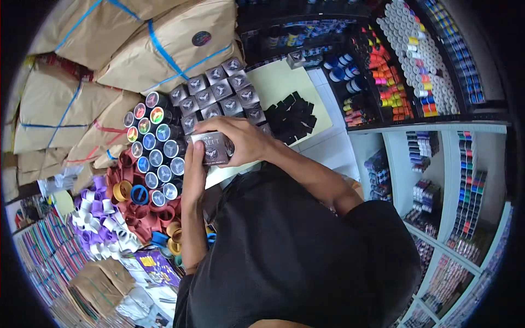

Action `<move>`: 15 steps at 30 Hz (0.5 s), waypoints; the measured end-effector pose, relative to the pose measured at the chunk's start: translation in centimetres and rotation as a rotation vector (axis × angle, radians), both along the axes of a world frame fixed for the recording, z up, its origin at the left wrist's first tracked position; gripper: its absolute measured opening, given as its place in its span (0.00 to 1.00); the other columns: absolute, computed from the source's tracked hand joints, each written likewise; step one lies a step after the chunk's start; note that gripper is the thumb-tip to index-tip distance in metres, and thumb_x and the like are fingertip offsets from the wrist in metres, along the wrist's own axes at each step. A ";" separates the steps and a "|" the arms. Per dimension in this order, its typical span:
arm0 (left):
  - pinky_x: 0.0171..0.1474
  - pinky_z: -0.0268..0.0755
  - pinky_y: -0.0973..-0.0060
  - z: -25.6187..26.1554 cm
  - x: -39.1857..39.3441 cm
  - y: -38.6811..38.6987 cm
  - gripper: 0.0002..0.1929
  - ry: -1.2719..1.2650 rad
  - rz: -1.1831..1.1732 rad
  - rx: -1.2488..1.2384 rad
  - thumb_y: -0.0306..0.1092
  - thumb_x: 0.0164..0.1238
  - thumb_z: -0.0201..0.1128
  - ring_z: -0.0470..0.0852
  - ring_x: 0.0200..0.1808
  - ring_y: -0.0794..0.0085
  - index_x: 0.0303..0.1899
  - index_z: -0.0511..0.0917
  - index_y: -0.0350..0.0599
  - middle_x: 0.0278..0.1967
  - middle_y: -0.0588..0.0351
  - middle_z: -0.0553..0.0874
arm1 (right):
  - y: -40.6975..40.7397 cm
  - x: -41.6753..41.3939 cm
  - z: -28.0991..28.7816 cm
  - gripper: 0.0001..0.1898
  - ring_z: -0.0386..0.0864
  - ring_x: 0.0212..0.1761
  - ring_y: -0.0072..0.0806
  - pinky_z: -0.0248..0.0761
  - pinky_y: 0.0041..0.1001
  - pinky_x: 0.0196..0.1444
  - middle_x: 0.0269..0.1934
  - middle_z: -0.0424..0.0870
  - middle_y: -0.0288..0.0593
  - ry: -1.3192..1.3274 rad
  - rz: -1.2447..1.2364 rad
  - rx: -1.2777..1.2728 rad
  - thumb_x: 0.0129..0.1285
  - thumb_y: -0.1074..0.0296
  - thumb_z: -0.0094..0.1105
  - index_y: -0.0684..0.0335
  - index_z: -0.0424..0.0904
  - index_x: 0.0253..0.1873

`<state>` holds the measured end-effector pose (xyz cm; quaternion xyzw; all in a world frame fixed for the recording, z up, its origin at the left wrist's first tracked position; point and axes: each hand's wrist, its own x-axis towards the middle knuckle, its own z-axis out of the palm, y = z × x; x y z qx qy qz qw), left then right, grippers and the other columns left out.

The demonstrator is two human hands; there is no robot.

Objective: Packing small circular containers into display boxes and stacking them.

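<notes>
Between both hands is a small grey printed cardboard box (215, 153), held near my chest. My left hand (196, 168) grips its left side, the thumb lying over the printed face. My right hand (246, 137) curves over the top and right side, with the fingertips around its edges. Just beyond the hands stand rows of matching grey boxes (221, 89). Left of them are several dark cylinders with round shiny lids (156, 158). A heap of small flat black pieces (292, 117) lies on a pale yellow sheet (266, 78) to the right.
Large brown paper parcels (164, 53) tied with blue tape are stacked at the upper left. Red-brown, purple and white plastic ring-like parts (98, 221) lie piled at the left. Shelves (391, 164) with many spools and small packs stand at the right, beyond white floor tiles (326, 102).
</notes>
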<state>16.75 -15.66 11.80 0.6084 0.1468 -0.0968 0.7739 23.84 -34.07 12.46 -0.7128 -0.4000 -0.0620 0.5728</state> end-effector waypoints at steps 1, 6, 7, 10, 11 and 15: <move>0.59 0.78 0.66 -0.1 0.2 -0.4 0.27 0.010 -0.006 -0.033 0.54 0.85 0.52 0.84 0.56 0.70 0.68 0.71 0.40 0.57 0.53 0.82 | -0.4 0.1 -0.1 0.41 0.81 0.67 0.46 0.75 0.39 0.69 0.65 0.82 0.49 0.054 0.023 -0.047 0.45 0.63 0.86 0.62 0.76 0.67; 0.62 0.76 0.69 -0.5 0.9 -2.5 0.21 -0.086 0.004 0.143 0.34 0.75 0.69 0.83 0.56 0.67 0.62 0.73 0.38 0.56 0.53 0.83 | -4.7 2.0 -1.4 0.46 0.70 0.76 0.47 0.73 0.41 0.70 0.75 0.69 0.49 0.195 0.198 -0.056 0.53 0.50 0.84 0.60 0.70 0.73; 0.61 0.75 0.69 -1.2 1.1 -3.5 0.28 -0.296 0.055 0.303 0.32 0.61 0.80 0.83 0.54 0.65 0.58 0.74 0.37 0.53 0.52 0.83 | -5.1 2.2 -1.2 0.45 0.70 0.76 0.46 0.73 0.42 0.69 0.76 0.68 0.48 0.317 0.218 -0.024 0.56 0.47 0.82 0.60 0.69 0.74; 0.56 0.77 0.70 -1.2 1.3 -5.9 0.39 -0.532 0.121 0.939 0.34 0.45 0.89 0.82 0.52 0.66 0.58 0.74 0.36 0.51 0.51 0.81 | -7.6 2.8 -0.6 0.41 0.78 0.69 0.43 0.76 0.40 0.66 0.72 0.72 0.51 0.739 0.093 -0.255 0.64 0.46 0.76 0.60 0.69 0.75; 0.56 0.78 0.70 -1.1 1.5 -6.7 0.37 -0.578 0.118 0.979 0.33 0.46 0.88 0.82 0.52 0.65 0.57 0.75 0.36 0.53 0.50 0.81 | -8.1 2.6 -1.1 0.39 0.82 0.63 0.39 0.76 0.36 0.64 0.67 0.77 0.51 0.791 0.083 -0.249 0.64 0.53 0.78 0.61 0.70 0.74; 0.59 0.80 0.61 -0.1 3.4 -9.4 0.33 -0.737 0.032 1.077 0.34 0.46 0.87 0.80 0.57 0.52 0.54 0.78 0.38 0.56 0.45 0.79 | -9.6 2.8 -2.3 0.39 0.82 0.61 0.32 0.79 0.33 0.58 0.57 0.84 0.49 0.823 0.127 -0.060 0.59 0.63 0.82 0.64 0.71 0.73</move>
